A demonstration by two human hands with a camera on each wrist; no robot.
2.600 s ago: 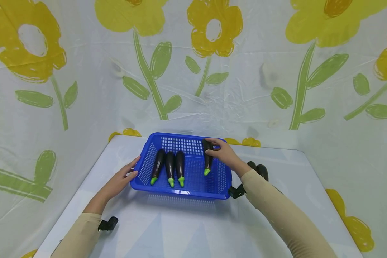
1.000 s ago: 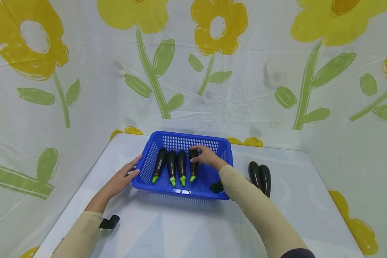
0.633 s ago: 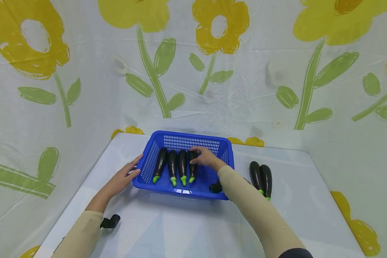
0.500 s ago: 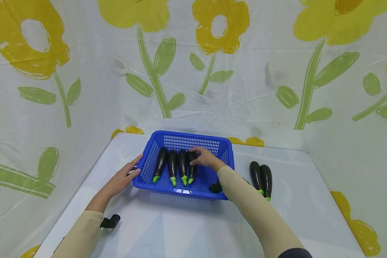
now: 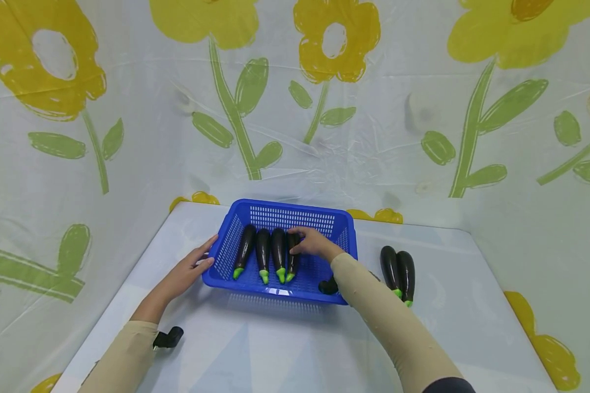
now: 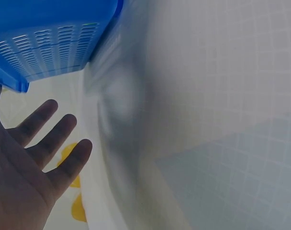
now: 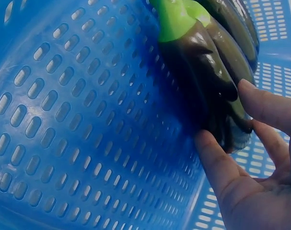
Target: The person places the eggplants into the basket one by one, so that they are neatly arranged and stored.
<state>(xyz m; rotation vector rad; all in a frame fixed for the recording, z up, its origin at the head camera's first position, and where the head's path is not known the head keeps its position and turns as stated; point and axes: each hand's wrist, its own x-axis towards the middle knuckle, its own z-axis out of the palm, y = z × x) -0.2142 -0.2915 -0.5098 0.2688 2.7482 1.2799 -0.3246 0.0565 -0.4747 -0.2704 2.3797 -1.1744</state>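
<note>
A blue plastic basket (image 5: 280,295) sits on the table, its near side raised a little. Inside, several glossy dark eggplants (image 5: 263,251) with green stem ends lie side by side. My right hand (image 5: 313,242) reaches in and holds the rightmost eggplant (image 5: 293,262) near its far end; in the right wrist view, thumb and fingers lie about this eggplant (image 7: 193,62), partly covering it. My left hand (image 5: 184,275) touches the basket's left side, its fingers extended. In the left wrist view, several straight fingers of the left hand (image 6: 28,167) spread below the basket wall (image 6: 54,43).
Two more eggplants (image 5: 398,271) lie together on the table right of the basket, close to the right sleeve (image 5: 373,305). A white cloth with printed flowers (image 5: 324,49) rises behind the table (image 5: 265,355) and along its sides.
My right hand has carried an eggplant leftward from the basket's right side to beside the others. Over the last half second its stem end shifts slightly left. The left hand stays on the basket.
</note>
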